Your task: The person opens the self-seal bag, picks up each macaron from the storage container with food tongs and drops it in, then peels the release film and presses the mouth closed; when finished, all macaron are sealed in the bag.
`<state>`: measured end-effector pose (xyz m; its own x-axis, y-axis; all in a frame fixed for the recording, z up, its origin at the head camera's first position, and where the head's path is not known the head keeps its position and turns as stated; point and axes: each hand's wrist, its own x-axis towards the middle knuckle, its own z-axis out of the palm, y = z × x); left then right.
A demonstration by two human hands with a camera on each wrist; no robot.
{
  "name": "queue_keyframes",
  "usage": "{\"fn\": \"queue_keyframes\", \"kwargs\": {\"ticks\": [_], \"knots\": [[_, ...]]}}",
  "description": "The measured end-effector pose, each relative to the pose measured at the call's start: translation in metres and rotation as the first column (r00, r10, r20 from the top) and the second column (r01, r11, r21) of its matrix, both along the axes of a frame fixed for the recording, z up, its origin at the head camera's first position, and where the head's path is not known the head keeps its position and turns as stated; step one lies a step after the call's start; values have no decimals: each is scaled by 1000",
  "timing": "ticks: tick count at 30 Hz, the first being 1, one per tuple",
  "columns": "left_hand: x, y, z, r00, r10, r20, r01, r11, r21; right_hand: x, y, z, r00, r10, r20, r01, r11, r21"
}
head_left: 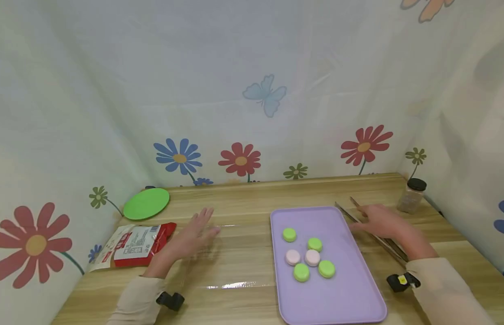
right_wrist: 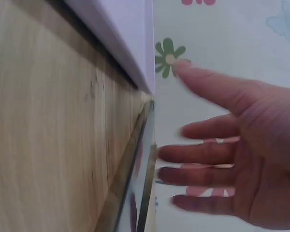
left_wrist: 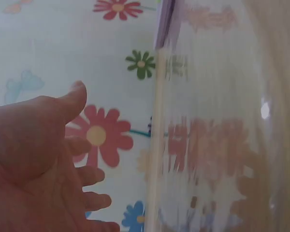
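Note:
My right hand (head_left: 382, 221) hovers over a pair of metal tongs (head_left: 344, 211) lying to the right of a lilac tray (head_left: 290, 300). Its fingers are spread and hold nothing; in the right wrist view they are apart from the tongs (right_wrist: 140, 169). The left hand (head_left: 191, 243) is raised above the table, palm facing inward, fingers extended with nothing in them. Beside it lies a red and white packet (head_left: 134, 246). On the tray sit several green macarons (head_left: 289, 234) and two pale pink macarons (head_left: 293, 257).
A green plate (head_left: 146, 204) lies at the back left, behind the packet. At the back right stands a small jar (head_left: 412, 196) with a black lid. A flower-printed curtain (head_left: 260, 149) hangs along the back and sides of the wooden table (head_left: 244, 201).

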<state>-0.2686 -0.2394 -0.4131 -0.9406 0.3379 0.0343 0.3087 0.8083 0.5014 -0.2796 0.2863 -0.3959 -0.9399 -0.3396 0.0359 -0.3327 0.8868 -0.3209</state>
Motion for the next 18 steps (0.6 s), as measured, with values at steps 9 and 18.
{"fn": "queue_keyframes", "kwargs": {"ticks": [9,18], "knots": [[12,40,-13,977,-201,77,202,979,-14,2,25,-3,988,48,146,-38,997,-69],[26,68,-7,966,-249,66,258,930,-261,5,35,0,971,-75,229,81,997,-17]]}}
